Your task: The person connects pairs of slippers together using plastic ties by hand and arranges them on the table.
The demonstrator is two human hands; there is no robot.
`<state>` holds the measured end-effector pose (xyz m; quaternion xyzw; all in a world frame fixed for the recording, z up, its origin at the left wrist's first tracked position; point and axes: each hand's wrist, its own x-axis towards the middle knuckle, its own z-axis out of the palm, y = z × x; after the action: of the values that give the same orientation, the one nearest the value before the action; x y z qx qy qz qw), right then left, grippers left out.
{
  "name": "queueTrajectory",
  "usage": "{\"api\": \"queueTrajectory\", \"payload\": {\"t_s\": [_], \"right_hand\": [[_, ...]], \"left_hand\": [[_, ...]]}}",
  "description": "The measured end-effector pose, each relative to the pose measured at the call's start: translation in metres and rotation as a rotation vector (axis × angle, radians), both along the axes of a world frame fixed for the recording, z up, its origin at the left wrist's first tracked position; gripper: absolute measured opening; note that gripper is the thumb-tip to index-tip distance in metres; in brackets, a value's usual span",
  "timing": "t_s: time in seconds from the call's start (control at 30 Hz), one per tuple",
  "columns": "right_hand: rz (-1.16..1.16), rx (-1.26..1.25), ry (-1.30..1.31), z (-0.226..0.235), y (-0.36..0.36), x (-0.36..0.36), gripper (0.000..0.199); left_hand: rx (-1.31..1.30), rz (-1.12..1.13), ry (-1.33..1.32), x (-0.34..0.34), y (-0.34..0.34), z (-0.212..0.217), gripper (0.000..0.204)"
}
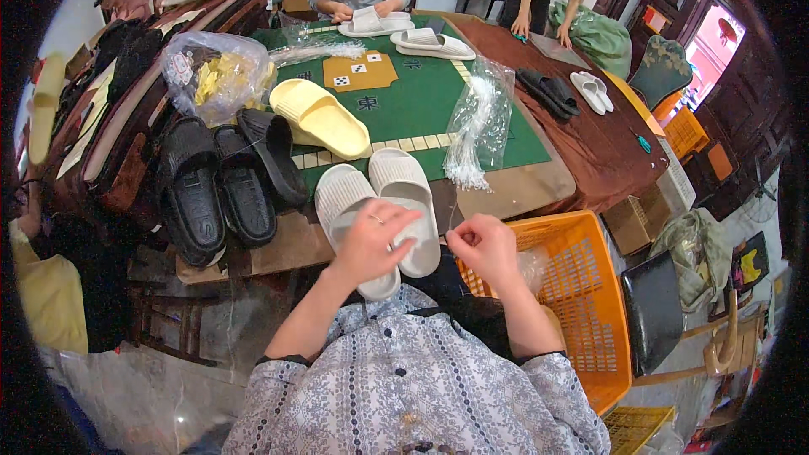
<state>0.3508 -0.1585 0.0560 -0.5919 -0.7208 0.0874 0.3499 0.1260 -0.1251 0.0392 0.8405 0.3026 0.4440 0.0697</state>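
At the far left of the counter [522, 190], three black slippers [223, 185] lie side by side near its front edge. Behind them sits a clear plastic bag [211, 72] of yellow items, and just to its right a pale yellow slipper [320, 118] rests partly on the green mat [413, 105].

Nearer the middle, a pair of white slippers [379, 202] lies sole-up at the counter's front edge, toes pointing away from the person. The left hand [371, 240], wearing a ring, rests on top of this pair, fingers spread and curled over the soles of both slippers, pressing down on them without closing fully around either.

Just to the right, the right hand [484, 244] hovers close beside the white pair, its grip pinched shut, thumb against fingertips. Whether something thin is held in the pinch is too small to tell.

Behind this hand, a clear bag of thin white plastic ties [480, 126] lies on the mat. Further right, below the counter's edge, stands an orange plastic basket [581, 303]. At the far side of the counter, other people handle more white slippers [425, 40].
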Motion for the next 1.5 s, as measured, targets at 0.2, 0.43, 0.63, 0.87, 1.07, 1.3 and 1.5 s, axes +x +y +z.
{"api": "queueTrajectory", "payload": {"t_s": [0.2, 0.43, 0.63, 0.87, 1.07, 1.3, 1.5], "right_hand": [[0.219, 0.153, 0.052, 0.019, -0.023, -0.033, 0.016], [0.546, 0.12, 0.212, 0.027, -0.03, -0.037, 0.024], [0.534, 0.363, -0.053, 0.024, -0.027, -0.043, 0.011], [0.442, 0.206, -0.066, 0.006, -0.013, -0.052, 0.014], [0.32, -0.004, -0.056, -0.023, 0.011, -0.063, 0.017], [0.149, 0.029, -0.058, -0.033, 0.038, -0.099, 0.023], [0.116, 0.099, -0.137, -0.055, 0.056, -0.119, 0.026]], "left_hand": [[0.021, -0.154, -0.099, 0.017, -0.014, -0.011, 0.03], [-0.309, -0.233, -0.425, -0.012, -0.045, 0.004, 0.014], [-0.755, -0.154, -0.776, -0.047, -0.046, -0.003, 0.003], [-0.801, 0.006, -0.84, -0.067, 0.002, -0.022, 0.031], [-0.573, 0.463, -0.321, -0.084, 0.034, -0.024, 0.043], [-0.534, 0.736, 0.287, -0.062, 0.064, -0.014, 0.051], [-0.794, 0.592, 0.47, -0.065, 0.093, -0.017, 0.043]]}}
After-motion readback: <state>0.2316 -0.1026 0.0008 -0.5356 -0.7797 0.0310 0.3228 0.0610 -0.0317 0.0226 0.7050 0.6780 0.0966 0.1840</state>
